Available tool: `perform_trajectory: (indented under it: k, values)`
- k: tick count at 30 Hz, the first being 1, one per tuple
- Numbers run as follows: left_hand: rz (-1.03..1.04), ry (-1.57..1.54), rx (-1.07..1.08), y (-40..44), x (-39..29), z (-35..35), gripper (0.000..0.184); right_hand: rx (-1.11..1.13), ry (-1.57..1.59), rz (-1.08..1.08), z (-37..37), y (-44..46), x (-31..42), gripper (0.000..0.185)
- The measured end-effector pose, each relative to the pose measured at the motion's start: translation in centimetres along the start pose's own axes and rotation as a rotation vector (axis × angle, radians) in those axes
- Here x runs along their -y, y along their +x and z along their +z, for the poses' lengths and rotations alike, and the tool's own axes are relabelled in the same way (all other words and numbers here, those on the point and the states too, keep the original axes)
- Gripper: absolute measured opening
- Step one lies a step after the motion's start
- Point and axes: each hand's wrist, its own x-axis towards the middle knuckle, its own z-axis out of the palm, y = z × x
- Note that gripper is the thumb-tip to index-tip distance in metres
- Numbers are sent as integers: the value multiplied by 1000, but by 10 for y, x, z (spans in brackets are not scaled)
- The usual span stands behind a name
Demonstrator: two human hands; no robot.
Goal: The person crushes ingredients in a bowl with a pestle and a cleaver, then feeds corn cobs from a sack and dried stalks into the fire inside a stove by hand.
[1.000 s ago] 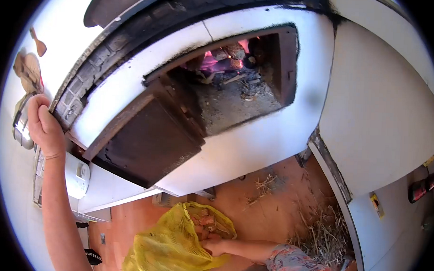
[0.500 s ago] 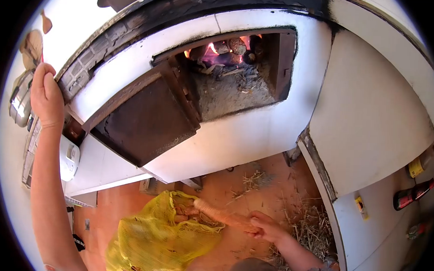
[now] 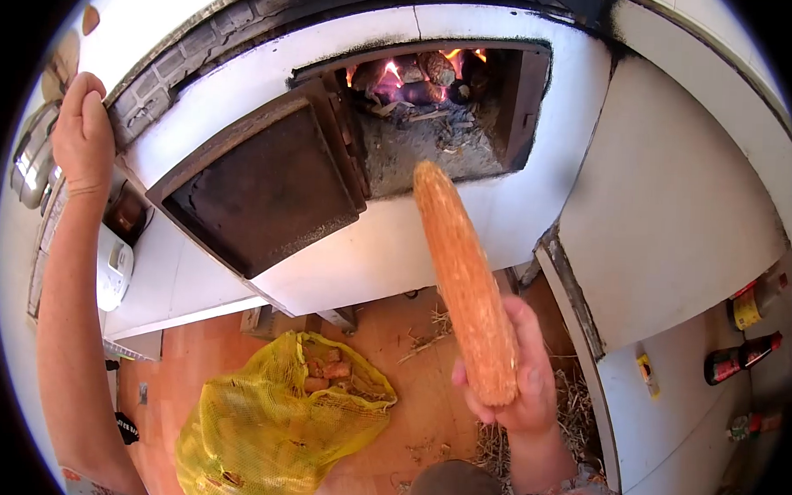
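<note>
Stove edge [image 3: 132, 119] being touched by left hand [image 3: 84, 145], grip unclear; pieces [image 3: 333, 368] being held in yellow bag [image 3: 276, 427] on floor [image 3: 431, 380]; chunks [image 3: 438, 69] being burned inside open stove [image 3: 370, 251]; cob [image 3: 469, 289] being clamped in right hand [image 3: 536, 388], outside opening [image 3: 399, 165].

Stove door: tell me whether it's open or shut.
Open. The door stands swung out to the left of the firebox, leaving the flames and ash inside in plain view.
</note>
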Motion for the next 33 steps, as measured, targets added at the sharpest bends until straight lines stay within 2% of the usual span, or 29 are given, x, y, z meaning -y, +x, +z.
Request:
perform_trajectory:
  k: [4, 7, 9, 12, 15, 22, 25, 32, 33]
  values:
    - [-2, -25, 5, 0, 1, 1, 18, 24, -122, -84, 21, 40, 12, 61]
    - [3, -24, 4, 0, -1, 0, 18, 6, -278, -128, 33, 75, 15, 65]
    - [24, -33, -9, 0, -4, 1, 17, -170, -222, -298, 47, 102, 16, 55]
    - [15, -23, -12, 0, -6, 1, 17, -157, -214, -350, 38, 145, 15, 46]
    - [25, -34, -23, -1, -7, 1, 16, -230, -157, -376, 36, 182, 16, 51]
    - [37, -42, -23, -1, -11, -1, 16, -286, -108, -480, 27, 250, 14, 48]
    - [30, -46, -27, -1, -14, -3, 15, -207, -180, -420, 26, 261, 20, 48]
    - [42, -84, 25, -1, -10, -2, 11, -207, -199, -449, 14, 269, 26, 46]
    - [44, -98, 13, -1, -10, -2, 12, -238, -168, -421, 14, 277, 28, 38]
